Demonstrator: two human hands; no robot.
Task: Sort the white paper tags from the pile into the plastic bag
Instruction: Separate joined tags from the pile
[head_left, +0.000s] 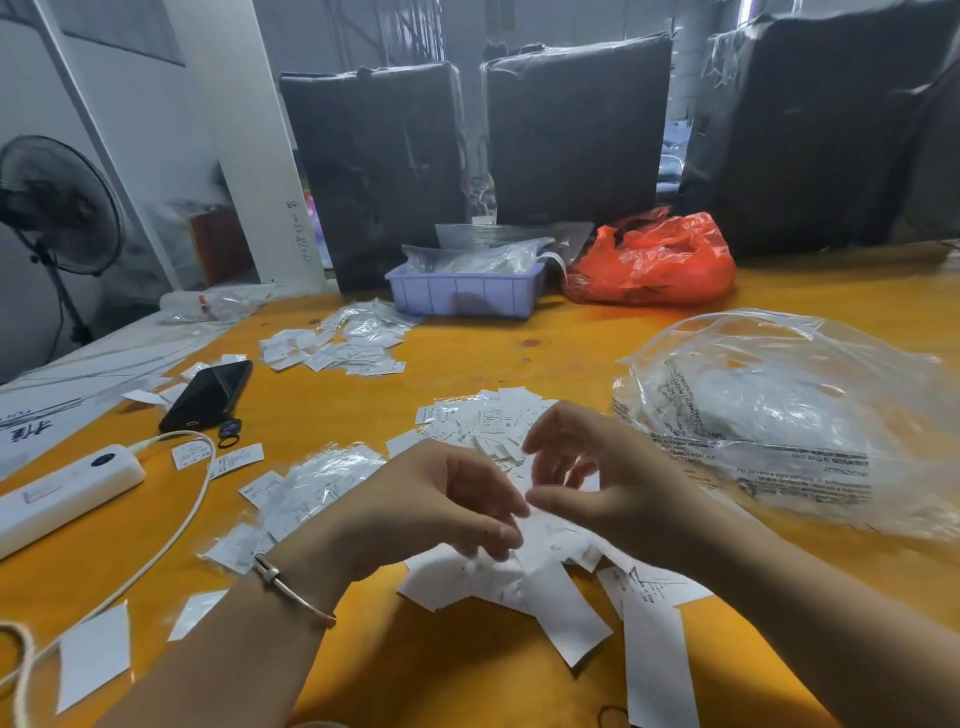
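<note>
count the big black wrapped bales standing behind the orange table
3: left black wrapped bale, middle one, right one. More may hide beyond the frame.

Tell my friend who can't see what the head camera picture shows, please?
Two hands, the left hand and right hand, pinch white paper tags above a pile on an orange table. A clear plastic bag lies to the right.

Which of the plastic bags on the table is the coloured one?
The red bag at the far edge, beside the purple tray. The big bag by the right hand is clear.
</note>
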